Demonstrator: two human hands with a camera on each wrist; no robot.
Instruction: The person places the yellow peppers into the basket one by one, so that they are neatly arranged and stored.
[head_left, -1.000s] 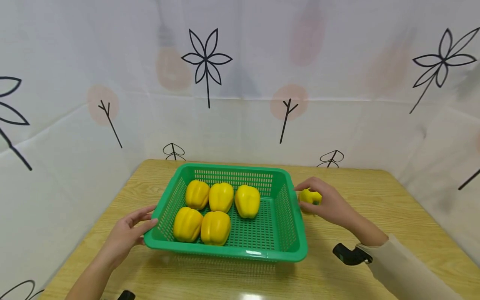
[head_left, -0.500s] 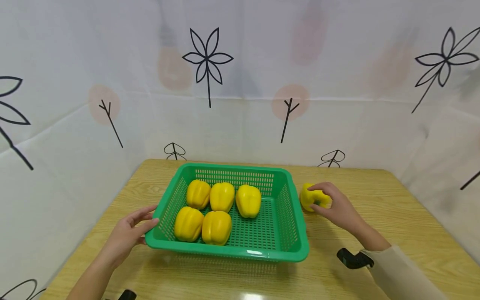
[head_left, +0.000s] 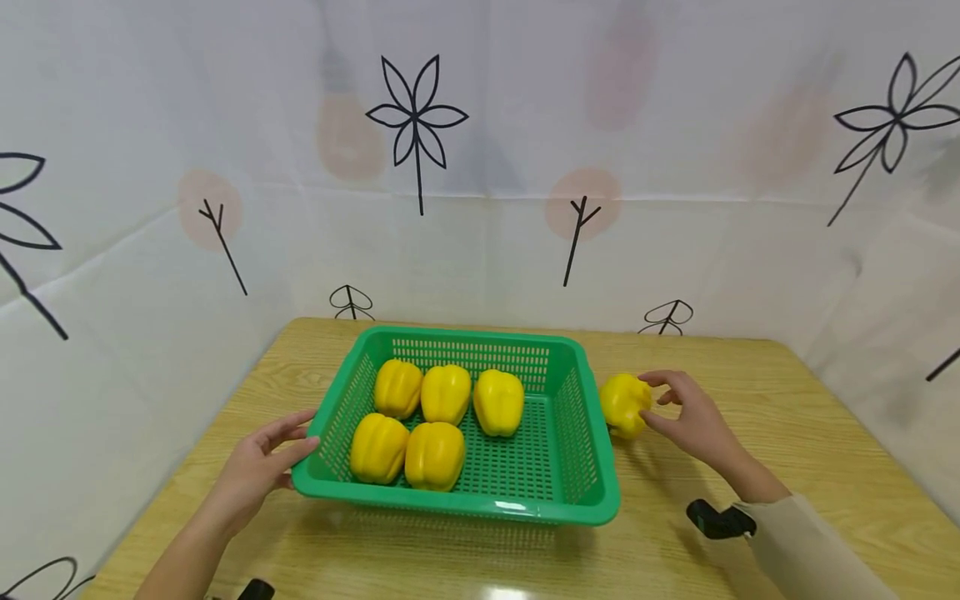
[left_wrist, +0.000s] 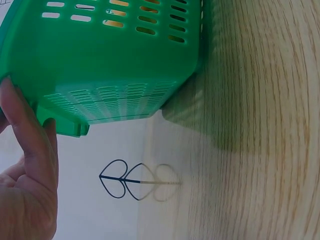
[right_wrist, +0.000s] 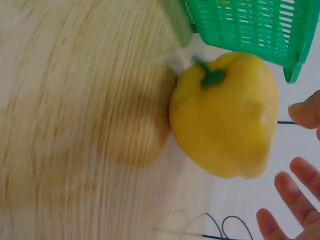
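Observation:
My left hand (head_left: pixel 258 458) holds the left rim of a green plastic basket (head_left: pixel 525 510), thumb over the edge and fingers beneath it. In the left wrist view, the fingers (left_wrist: pixel 30 135) lie under the rim against the outer wall. Several yellow bell peppers (head_left: pixel 435 456) lie inside, toward the basket's left and middle. Outside, beside the right wall, another yellow bell pepper (head_left: pixel 624 406) sits on the table. Its green stem (right_wrist: pixel 212 76) shows in the right wrist view. My right hand (head_left: pixel 693 421) hovers just right of this pepper, fingers spread and holding nothing.
The wooden table (head_left: pixel 757 417) extends on both sides of the basket and in front of it. A white curtain (head_left: pixel 480 258) with black plant drawings hangs behind and along the sides. A black wrist camera (head_left: pixel 718 521) sits at my right cuff.
My right hand has shifted right, away from the basket. The outside pepper has turned, its stem end now toward the basket instead of the hand. My left hand keeps its place on the rim.

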